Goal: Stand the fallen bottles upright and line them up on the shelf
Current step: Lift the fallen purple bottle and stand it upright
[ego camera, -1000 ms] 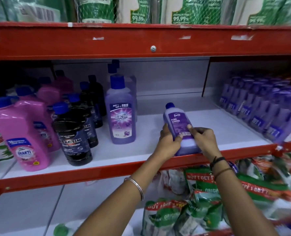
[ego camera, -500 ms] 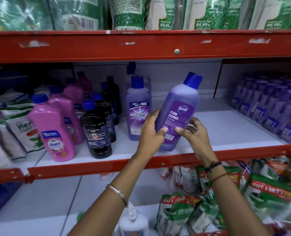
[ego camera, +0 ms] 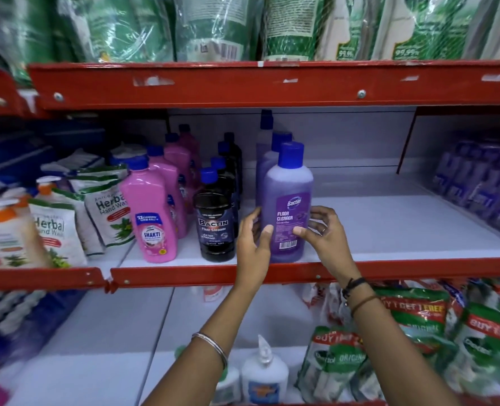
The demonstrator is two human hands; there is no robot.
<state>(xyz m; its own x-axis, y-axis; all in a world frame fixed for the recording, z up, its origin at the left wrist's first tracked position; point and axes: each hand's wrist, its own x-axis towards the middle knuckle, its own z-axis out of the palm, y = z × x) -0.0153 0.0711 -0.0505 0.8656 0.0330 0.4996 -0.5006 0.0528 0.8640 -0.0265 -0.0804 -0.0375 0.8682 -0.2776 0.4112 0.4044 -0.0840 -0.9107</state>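
A purple floor cleaner bottle point(ego camera: 287, 200) with a blue cap stands upright at the front of the white shelf point(ego camera: 389, 230). It is first in a row of purple bottles point(ego camera: 275, 142) running back behind it. My left hand point(ego camera: 253, 244) grips its left side and my right hand point(ego camera: 325, 232) grips its right side, thumbs on the label. To its left stand a row of black bottles point(ego camera: 215, 227) and a row of pink bottles point(ego camera: 150, 215), all upright.
White herbal hand wash pouches point(ego camera: 108, 215) lie at the left. Small purple bottles point(ego camera: 483, 189) fill the right bay behind a red divider. The red shelf lip point(ego camera: 418, 269) runs along the front. Green refill packs point(ego camera: 412, 317) and white bottles point(ego camera: 265, 373) sit below.
The purple bottle went from lying near the shelf edge, to tilted in the air, to standing upright at the front of the purple row. Both hands moved left with it.
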